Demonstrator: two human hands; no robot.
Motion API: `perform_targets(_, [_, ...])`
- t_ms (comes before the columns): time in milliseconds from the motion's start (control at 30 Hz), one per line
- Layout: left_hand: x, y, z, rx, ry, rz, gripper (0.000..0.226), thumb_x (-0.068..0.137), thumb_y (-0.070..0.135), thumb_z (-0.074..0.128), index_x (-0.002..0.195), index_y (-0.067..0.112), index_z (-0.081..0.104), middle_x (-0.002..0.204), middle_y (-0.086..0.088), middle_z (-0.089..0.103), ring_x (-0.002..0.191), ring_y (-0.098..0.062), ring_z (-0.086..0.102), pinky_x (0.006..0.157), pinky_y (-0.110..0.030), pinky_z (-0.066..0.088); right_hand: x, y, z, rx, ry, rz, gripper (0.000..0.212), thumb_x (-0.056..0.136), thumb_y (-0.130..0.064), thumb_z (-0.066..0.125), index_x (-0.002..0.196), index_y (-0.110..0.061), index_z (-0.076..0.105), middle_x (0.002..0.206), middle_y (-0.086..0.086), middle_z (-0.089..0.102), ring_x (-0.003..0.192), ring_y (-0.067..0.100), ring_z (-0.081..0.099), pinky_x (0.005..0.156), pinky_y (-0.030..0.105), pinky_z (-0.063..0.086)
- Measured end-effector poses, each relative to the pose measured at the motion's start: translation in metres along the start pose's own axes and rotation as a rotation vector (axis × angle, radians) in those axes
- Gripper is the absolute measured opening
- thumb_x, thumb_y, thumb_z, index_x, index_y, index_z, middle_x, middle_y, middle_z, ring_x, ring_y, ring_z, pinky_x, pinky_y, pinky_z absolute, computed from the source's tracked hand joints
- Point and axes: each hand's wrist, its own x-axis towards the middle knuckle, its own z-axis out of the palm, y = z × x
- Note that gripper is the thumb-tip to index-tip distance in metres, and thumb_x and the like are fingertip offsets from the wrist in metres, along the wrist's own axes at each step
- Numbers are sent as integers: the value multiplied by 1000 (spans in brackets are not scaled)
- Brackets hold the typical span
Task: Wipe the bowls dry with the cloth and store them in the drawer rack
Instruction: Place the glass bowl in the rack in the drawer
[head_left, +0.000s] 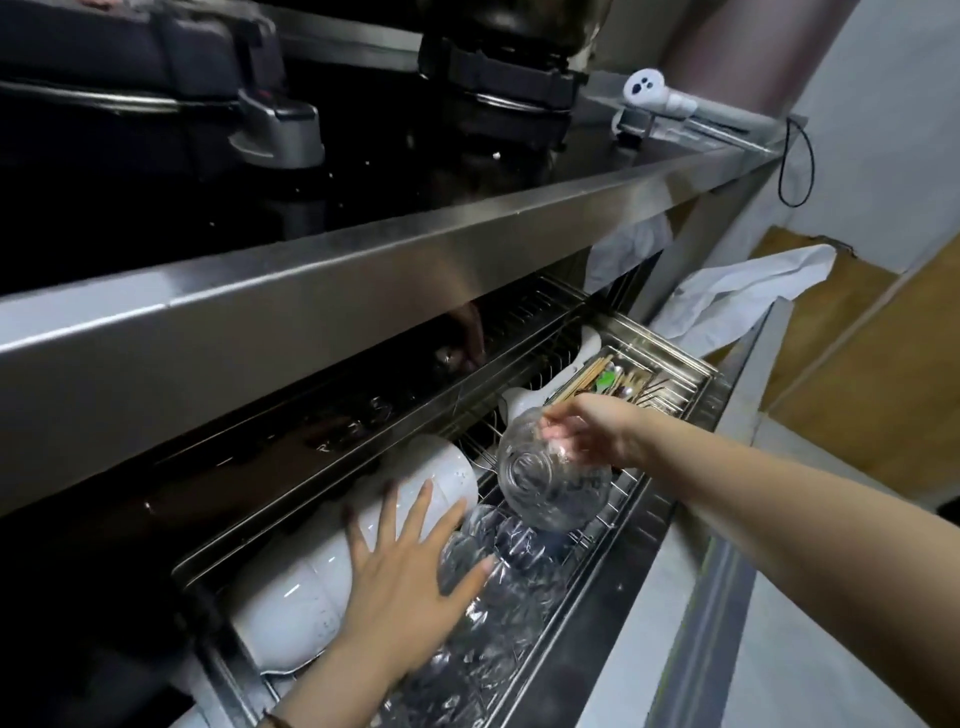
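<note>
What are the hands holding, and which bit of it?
The right hand pinches a clear glass bowl by its upper edge, fingers showing through the glass. The left hand holds nothing; it rests flat on the racked bowls.

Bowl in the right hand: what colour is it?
The bowl is clear, patterned glass; head view.
</note>
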Motion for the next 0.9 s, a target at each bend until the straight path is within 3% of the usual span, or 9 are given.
perform_targets(100, [1, 1, 2, -14, 10, -2, 90, 65, 84, -12, 146, 48, 0, 147, 16, -25, 135, -16, -35, 111, -58, -18, 10, 4, 3, -6, -95, 44, 18, 96, -12, 44, 97, -5, 60, 51, -4, 59, 39, 7, 49, 39, 16, 39])
perform_targets(233, [0, 1, 3, 18, -8, -16, 81, 72, 79, -6, 147, 47, -3, 147, 16, -27, 135, -17, -36, 111, -58, -18, 21, 9, 6, -8, -165, 92, 23, 96, -11, 43, 112, -1, 57, 52, -3, 57, 40, 8, 49, 40, 17, 40])
perform_targets(367, [0, 2, 2, 25, -23, -19, 77, 75, 77, -3, 146, 47, -6, 146, 16, -28, 135, -19, -36, 111, -59, -17, 32, 15, 10, -19, -237, 136, 23, 99, -12, 40, 83, -8, 57, 56, -1, 56, 42, 8, 49, 38, 16, 39])
perform_targets(467, [0, 1, 2, 13, -20, -16, 77, 75, 77, -3, 146, 46, -7, 147, 17, -28, 135, -18, -37, 111, -58, -19, 38, 19, 14, -25, -266, 146, 25, 100, -13, 40, 81, -8, 55, 58, -1, 56, 44, 8, 50, 40, 15, 39])
perform_targets(733, [0, 2, 1, -3, -9, -16, 79, 74, 77, -4, 146, 44, -12, 151, 16, -27, 135, -18, -38, 110, -55, -22, 36, 25, 22, -102, -247, 137, 18, 99, -11, 41, 91, -6, 57, 64, 1, 58, 44, 8, 55, 40, 16, 44])
perform_targets(900, [0, 3, 0, 6, -5, -16, 79, 76, 76, -2, 147, 42, -11, 151, 16, -26, 136, -18, -37, 108, -54, -25, 36, 26, 23, -138, -236, 158, 20, 98, -13, 46, 84, -7, 58, 62, 2, 62, 44, 8, 58, 38, 17, 45])
